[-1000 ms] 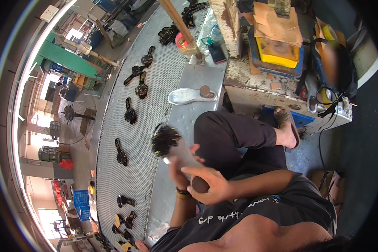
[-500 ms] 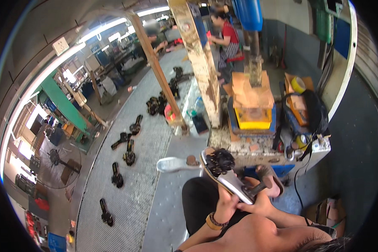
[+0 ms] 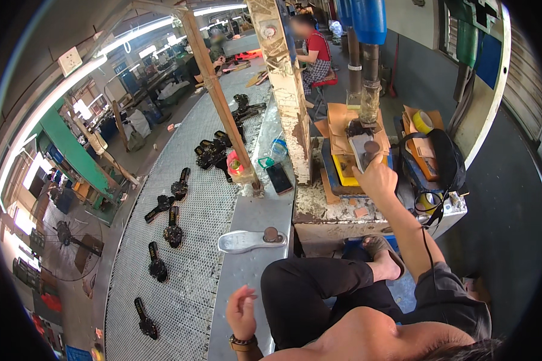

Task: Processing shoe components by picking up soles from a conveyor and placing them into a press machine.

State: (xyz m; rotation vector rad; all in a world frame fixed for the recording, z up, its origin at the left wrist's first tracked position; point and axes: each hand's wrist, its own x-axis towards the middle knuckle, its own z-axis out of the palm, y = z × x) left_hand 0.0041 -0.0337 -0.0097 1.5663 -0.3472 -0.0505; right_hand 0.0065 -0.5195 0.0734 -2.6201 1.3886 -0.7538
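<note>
My right hand [image 3: 380, 182] reaches forward to the press and grips the near end of a sandal with a dark, ruffled front. A pale sole-shaped plate [image 3: 361, 145] with a round brown knob lies over the sandal, below the press column. My left hand [image 3: 241, 314], with a strap at its wrist, is raised by my left knee. Its fingers are loosely bent and apart, with nothing in them. Ahead of it, a second silver sole-shaped plate [image 3: 250, 241] with a brown knob lies on the metal ledge [image 3: 238, 271].
Several black sandals [image 3: 173, 227] lie on the mesh conveyor [image 3: 193, 271] at left. A phone [image 3: 279, 178] rests beside the wooden post [image 3: 223, 102]. The press column [image 3: 371, 84] stands over a yellow block [image 3: 345, 171]. Right of it are tape [image 3: 423, 122] and a black bag [image 3: 448, 165]. A person [image 3: 316, 54] sits beyond.
The sandal, held in both hands over my lap, has moved forward onto the press with my right hand. My left hand has let go and moved back to the left.
</note>
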